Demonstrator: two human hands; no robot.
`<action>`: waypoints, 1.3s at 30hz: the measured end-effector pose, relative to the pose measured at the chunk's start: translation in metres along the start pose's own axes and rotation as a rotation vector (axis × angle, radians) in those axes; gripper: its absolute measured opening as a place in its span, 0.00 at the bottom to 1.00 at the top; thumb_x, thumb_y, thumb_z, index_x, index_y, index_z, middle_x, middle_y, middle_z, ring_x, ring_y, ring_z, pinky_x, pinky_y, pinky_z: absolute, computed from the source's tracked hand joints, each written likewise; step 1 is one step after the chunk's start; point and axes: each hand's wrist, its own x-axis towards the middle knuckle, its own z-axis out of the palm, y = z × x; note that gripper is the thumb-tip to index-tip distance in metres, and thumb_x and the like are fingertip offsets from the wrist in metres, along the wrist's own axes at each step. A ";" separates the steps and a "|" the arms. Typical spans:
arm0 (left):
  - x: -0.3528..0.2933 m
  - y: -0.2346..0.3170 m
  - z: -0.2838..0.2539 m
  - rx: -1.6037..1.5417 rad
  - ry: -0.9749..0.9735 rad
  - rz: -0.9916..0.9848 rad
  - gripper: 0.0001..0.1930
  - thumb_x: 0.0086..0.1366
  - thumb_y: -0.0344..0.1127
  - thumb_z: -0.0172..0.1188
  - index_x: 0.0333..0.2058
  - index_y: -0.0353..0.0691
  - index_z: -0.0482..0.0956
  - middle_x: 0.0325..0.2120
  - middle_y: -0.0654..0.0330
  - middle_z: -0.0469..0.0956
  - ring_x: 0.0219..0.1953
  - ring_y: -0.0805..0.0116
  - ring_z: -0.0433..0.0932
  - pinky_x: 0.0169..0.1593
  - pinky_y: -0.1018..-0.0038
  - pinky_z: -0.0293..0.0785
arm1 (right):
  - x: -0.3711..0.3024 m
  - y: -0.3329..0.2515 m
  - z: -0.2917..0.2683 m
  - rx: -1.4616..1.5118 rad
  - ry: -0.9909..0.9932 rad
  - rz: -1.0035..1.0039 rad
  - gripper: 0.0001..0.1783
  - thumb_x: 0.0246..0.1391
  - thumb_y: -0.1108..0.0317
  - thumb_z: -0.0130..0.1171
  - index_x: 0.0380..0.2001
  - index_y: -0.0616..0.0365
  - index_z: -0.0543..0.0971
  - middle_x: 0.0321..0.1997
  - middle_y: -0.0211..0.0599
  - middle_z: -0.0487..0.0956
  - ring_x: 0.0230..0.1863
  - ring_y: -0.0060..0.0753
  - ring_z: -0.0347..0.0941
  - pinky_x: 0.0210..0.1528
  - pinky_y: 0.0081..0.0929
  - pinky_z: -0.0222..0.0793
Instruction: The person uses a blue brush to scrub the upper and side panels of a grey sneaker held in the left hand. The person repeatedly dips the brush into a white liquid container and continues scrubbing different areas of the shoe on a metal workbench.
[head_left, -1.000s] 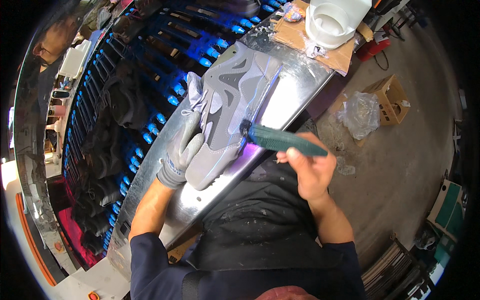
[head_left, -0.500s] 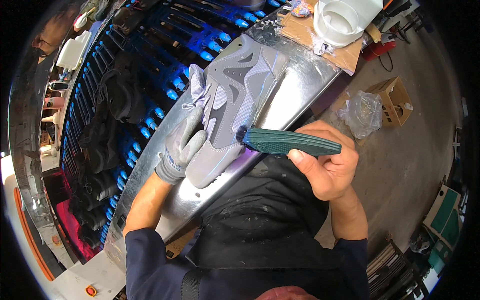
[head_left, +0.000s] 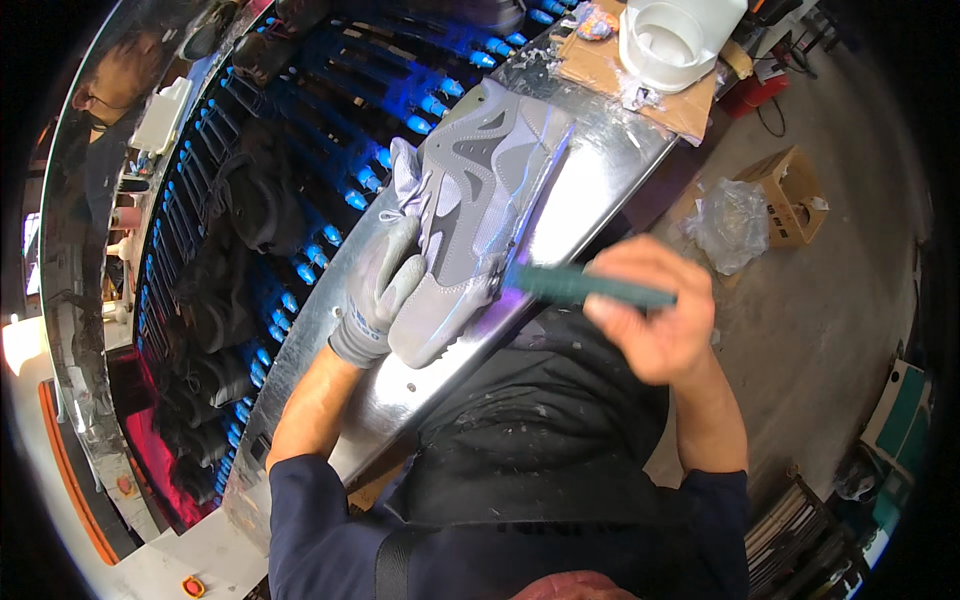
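A grey shoe [head_left: 465, 225] lies on its side over a shiny metal ledge [head_left: 595, 185], its toe pointing toward me. My left hand [head_left: 380, 285], in a grey glove, grips it along the lace side. Bare and slightly blurred, my right hand [head_left: 660, 315] holds a brush by its dark green handle [head_left: 590, 284]. The dark bristles are at the shoe's lower edge near the forefoot; blur hides whether they touch. Along that edge runs a thin bluish-purple line.
Behind the ledge is a rack of rods with blue tips [head_left: 365, 178], with dark shoes [head_left: 250, 200] among them. A white container [head_left: 665, 50] stands on cardboard at the ledge's far end. On the floor to the right are a cardboard box [head_left: 795, 195] and a clear plastic bag [head_left: 730, 225].
The shoe and my left hand appear slightly farther right, as the whole view has shifted. The brush has moved a little right and is now blurred. Both hands keep their hold.
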 end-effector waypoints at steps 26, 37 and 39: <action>0.121 0.036 -0.033 -0.236 -0.087 -0.078 0.53 0.44 0.44 0.84 0.67 0.28 0.69 0.64 0.34 0.73 0.68 0.33 0.72 0.72 0.43 0.65 | -0.005 -0.037 -0.028 0.354 0.144 0.167 0.08 0.60 0.80 0.64 0.42 0.72 0.84 0.37 0.47 0.85 0.34 0.30 0.83 0.39 0.25 0.79; 0.138 0.034 -0.040 -0.222 -0.161 -0.025 0.47 0.46 0.42 0.81 0.63 0.27 0.73 0.61 0.35 0.75 0.68 0.36 0.73 0.73 0.46 0.65 | 0.023 -0.038 -0.053 0.378 0.055 0.318 0.09 0.61 0.76 0.62 0.39 0.74 0.83 0.37 0.48 0.83 0.34 0.33 0.83 0.37 0.27 0.81; 0.142 0.035 -0.042 -0.214 -0.179 -0.038 0.46 0.45 0.42 0.81 0.62 0.27 0.73 0.61 0.36 0.76 0.67 0.37 0.74 0.72 0.46 0.65 | 0.024 -0.048 -0.053 0.317 0.050 0.318 0.06 0.58 0.78 0.67 0.38 0.71 0.84 0.36 0.43 0.84 0.34 0.30 0.82 0.37 0.25 0.78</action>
